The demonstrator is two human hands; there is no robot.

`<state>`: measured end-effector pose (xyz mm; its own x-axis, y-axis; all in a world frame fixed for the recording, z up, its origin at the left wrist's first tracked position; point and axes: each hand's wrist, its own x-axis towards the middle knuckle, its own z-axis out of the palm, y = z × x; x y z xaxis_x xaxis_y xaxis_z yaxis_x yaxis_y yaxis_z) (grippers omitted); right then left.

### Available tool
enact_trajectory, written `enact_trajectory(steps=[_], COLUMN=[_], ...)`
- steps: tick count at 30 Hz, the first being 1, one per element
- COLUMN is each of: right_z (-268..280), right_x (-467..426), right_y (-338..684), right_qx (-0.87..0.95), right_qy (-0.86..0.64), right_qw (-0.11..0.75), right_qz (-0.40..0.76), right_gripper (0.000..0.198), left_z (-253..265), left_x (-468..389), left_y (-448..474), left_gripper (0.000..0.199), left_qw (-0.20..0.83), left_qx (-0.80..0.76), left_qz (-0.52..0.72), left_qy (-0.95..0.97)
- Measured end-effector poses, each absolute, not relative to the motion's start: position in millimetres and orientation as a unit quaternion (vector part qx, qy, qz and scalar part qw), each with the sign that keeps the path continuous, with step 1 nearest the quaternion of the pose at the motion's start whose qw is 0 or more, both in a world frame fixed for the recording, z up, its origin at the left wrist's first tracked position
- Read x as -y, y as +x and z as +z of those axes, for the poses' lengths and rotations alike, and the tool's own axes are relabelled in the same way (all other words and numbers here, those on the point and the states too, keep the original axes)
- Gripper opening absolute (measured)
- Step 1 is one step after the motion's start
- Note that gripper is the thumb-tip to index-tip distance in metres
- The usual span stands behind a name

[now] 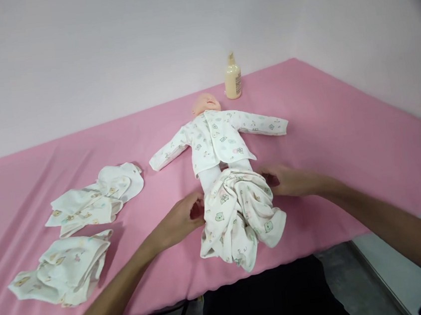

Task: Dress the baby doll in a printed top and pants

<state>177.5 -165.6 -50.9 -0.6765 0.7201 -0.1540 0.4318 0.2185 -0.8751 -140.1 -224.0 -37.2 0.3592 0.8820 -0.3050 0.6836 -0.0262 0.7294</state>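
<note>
A baby doll (206, 103) lies on its back, its head toward the wall. It wears a white printed jacket (212, 140) with both sleeves spread out sideways. White legs (208, 177) show below the jacket hem. Printed baby pants (235, 215) are bunched around the lower legs, with the leg ends toward the table's front edge. My left hand (183, 218) is closed at the left side of the pants' waistband, fingertips partly hidden by cloth. On the opposite side, my right hand (282, 180) pinches the waistband, its fingers curled.
A pink cloth (344, 138) covers the table. A cream pump bottle (233, 80) stands behind the doll's head. Two crumpled printed garments, one farther back (94, 197) and one nearer (67, 267), lie on the left. White walls (109, 53) border the back and right.
</note>
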Motion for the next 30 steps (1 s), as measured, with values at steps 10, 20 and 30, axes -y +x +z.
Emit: enact_trajectory(steps=[10,20,30], right_z=[-73,-77,-64], right_x=[149,125,130], right_y=[178,171,167], right_qx=[0.812,0.774,0.806], right_qy=[-0.412,-0.507,-0.471], right_qw=[0.176,0.281,0.214], right_qz=[0.375,0.254,0.288], right_gripper=[0.009,0.018,0.019], left_z=[-41,-56,-45], left_x=[203,174,192], left_y=[-148,-143,-145], left_gripper=[0.022,0.021,0.035], left_qw=[0.314,0.228,0.419], left_qx=[-0.613,-0.648,-0.627], left_qz=[0.215,0.340,0.317], left_qy=[0.692,0.642,0.576])
